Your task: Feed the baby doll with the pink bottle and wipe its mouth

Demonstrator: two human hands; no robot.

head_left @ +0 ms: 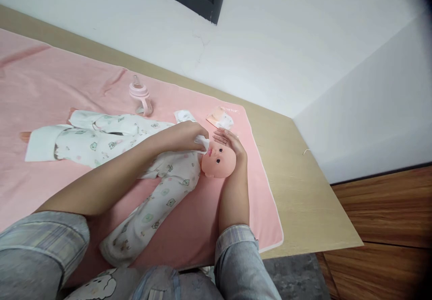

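Around the doll's head (225, 162), the right grip (233, 143) curves open, left grip (189, 135) pinching tissue (203, 143).

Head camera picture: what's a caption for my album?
Doll lying down: left hand holds white wipe by its mouth, right hand at its head.

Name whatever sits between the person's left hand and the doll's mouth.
A white tissue, pinched in the left hand, lies between that hand and the doll's mouth, as the head view shows.
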